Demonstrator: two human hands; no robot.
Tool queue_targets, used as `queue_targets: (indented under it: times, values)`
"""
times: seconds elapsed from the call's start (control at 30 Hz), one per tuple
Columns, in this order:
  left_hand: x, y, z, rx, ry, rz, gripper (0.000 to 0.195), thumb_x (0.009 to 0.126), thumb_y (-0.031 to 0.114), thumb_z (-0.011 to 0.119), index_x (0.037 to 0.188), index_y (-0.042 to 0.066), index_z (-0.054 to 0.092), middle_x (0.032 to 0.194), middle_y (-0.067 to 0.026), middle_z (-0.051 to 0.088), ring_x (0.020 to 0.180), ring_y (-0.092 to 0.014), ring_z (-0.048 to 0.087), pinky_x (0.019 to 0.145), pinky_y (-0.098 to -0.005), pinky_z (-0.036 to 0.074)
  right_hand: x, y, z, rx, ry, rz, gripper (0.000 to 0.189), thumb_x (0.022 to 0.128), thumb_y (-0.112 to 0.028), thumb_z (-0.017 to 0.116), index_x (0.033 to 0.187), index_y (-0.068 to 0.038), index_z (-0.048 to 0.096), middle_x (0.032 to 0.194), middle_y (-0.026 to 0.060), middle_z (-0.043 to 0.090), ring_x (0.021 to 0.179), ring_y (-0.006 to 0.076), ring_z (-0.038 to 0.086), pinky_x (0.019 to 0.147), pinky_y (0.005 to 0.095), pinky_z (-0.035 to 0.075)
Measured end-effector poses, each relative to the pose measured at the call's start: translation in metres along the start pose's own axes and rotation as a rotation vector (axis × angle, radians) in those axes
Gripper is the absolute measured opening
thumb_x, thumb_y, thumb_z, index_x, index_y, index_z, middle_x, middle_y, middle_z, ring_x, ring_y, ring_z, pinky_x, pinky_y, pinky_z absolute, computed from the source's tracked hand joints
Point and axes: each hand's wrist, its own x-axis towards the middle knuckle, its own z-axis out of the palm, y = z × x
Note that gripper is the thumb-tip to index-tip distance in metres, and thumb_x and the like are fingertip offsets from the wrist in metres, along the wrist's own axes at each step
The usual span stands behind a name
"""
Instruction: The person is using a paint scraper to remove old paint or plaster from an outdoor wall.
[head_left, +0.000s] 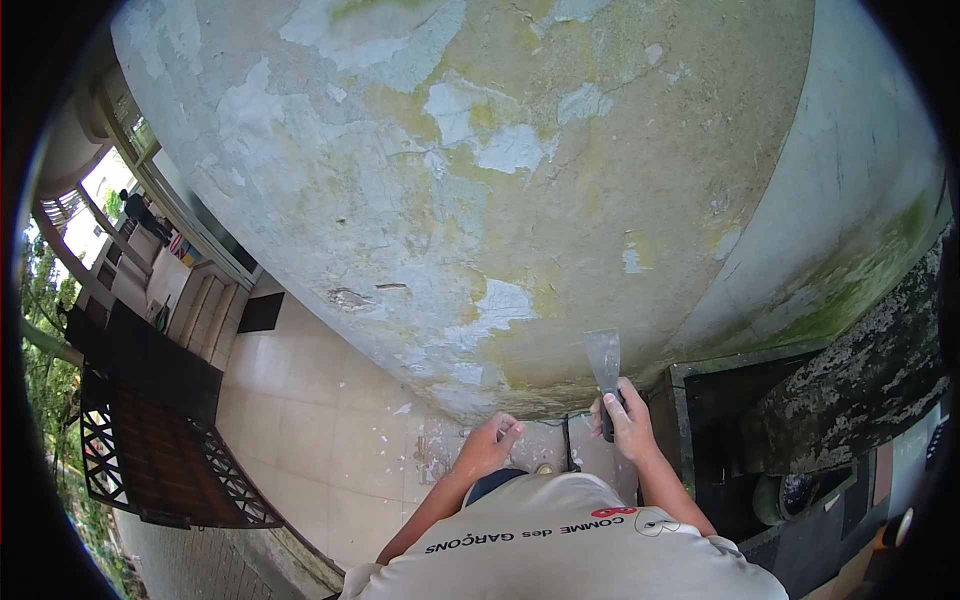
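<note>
My right hand (631, 420) grips the dark handle of a putty knife (603, 354). Its wide metal blade points up in front of the wall (585, 225); whether the blade touches the surface I cannot tell. The wall's pale paint is peeling, with yellowish and bare tan patches between the remaining flakes. Low by the wall's foot, my left hand (489, 444) has its fingers curled in and no object visible in it. White dust marks the fingers of both hands.
Paint flakes lie on the tiled floor (307, 435) around the wall's base. To the right is a dark recess with a raised edge (681, 427) and a rough dark stone slab (847, 375). Left are a metal-framed gate (172, 465), steps (206, 319) and a distant person (142, 214).
</note>
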Motion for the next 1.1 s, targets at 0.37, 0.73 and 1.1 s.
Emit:
queue_targets:
  times: [0.37, 0.73, 1.1]
  values:
    - [0.018, 0.040, -0.034, -0.285, 0.006, 0.210, 0.045, 0.102, 0.043, 0.043, 0.114, 0.002, 0.055, 0.100, -0.0093, 0.066, 0.089, -0.017, 0.062, 0.080, -0.0340, 0.052, 0.026, -0.030, 0.062, 0.024, -0.155, 0.091, 0.025, 0.105, -0.030, 0.040, 0.102, -0.006, 0.047, 0.070, 0.0022, 0.051, 0.048, 0.0098, 0.048, 0.041, 0.0268, 0.040]
    - [0.033, 0.126, -0.098, -0.130, 0.029, 0.117, 0.057, 0.101, 0.050, 0.037, 0.108, 0.003, 0.067, 0.087, -0.0113, 0.069, 0.076, -0.020, 0.065, 0.072, -0.0339, 0.050, 0.043, -0.040, 0.152, 0.656, -0.394, 0.272, 0.034, 0.103, -0.031, 0.045, 0.120, -0.003, 0.052, 0.098, 0.0091, 0.063, 0.084, 0.0182, 0.065, 0.077, 0.0354, 0.054]
    - [0.054, 0.118, -0.137, 0.061, 0.181, 0.392, 0.047, 0.100, 0.039, 0.048, 0.122, -0.002, 0.053, 0.090, -0.0156, 0.069, 0.082, -0.030, 0.067, 0.078, -0.0382, 0.051, 0.097, -0.047, 0.196, 1.004, -0.084, 0.167, 0.026, 0.103, -0.027, 0.046, 0.108, -0.003, 0.055, 0.097, 0.0096, 0.063, 0.087, 0.0184, 0.064, 0.079, 0.0335, 0.054]
